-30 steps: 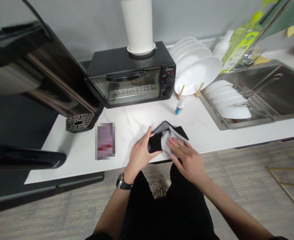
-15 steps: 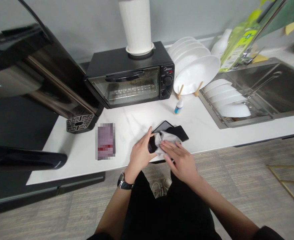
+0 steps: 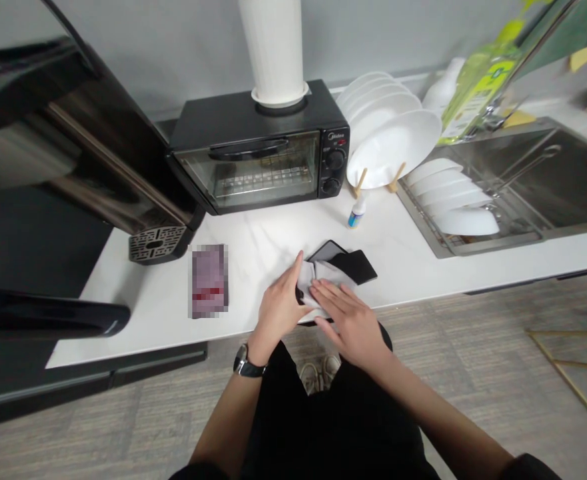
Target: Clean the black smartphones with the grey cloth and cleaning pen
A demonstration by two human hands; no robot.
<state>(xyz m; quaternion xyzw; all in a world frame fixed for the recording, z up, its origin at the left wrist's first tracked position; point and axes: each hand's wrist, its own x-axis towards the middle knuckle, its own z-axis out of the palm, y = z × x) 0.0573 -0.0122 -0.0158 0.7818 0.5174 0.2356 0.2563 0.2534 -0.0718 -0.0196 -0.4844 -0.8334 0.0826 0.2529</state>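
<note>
My left hand (image 3: pixel 282 303) grips a dark flat object (image 3: pixel 300 294) by its edges, thumb below and fingers above. Most of that object is hidden, so its kind cannot be told. Over it lies a light grey cloth (image 3: pixel 329 272), which my right hand (image 3: pixel 356 323) presses down with its fingers held together. Just behind the cloth, on the counter, rest a grey flat panel with a black rim (image 3: pixel 328 251) and a black flat rectangular piece (image 3: pixel 362 266), partly overlapping. A small white-capped bottle with a blue label (image 3: pixel 356 215) stands farther back.
A black toaster oven (image 3: pixel 258 177) carries a white pot (image 3: pixel 276 53). White plates (image 3: pixel 393 150) stand in a rack beside the sink (image 3: pixel 523 237), where bowls (image 3: pixel 466 220) lean. To the left are a blurred purple packet (image 3: pixel 208 283) and a dark machine with a drip tray (image 3: pixel 156 243).
My right hand has slid the cloth slightly left, across the dark object, which now shows less. My left hand keeps its grip. The view has shifted a little.
</note>
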